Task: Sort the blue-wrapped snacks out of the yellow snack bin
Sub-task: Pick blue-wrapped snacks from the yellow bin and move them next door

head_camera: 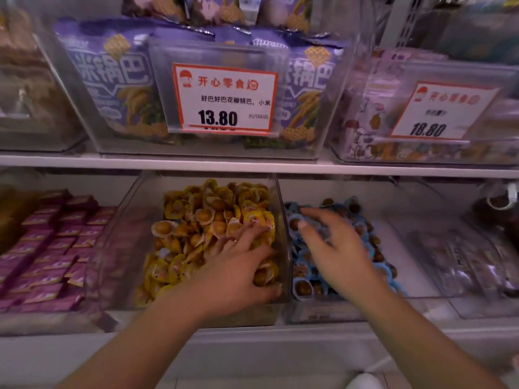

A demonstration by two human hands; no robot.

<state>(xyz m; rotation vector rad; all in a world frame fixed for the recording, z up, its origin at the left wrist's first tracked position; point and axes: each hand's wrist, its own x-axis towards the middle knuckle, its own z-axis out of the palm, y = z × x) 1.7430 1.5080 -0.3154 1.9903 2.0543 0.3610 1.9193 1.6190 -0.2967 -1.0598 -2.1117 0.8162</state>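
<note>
Two bare forearms reach in from the near edge toward the lower shelf [252, 168]. Above it, the clear bin of purple bags [118, 80] carries a price card reading 13.80 [224, 98]. Below sits the yellow snack bin [134, 220], heaped with yellow-wrapped snacks [202, 217]; the left hand [241, 265] lies palm down on its right side, fingers curled into the pile around yellow packets. Just right, the right hand [334, 248] hovers released, fingers spread, over the blue-wrapped snacks [376, 251] in the neighbouring bin.
</note>
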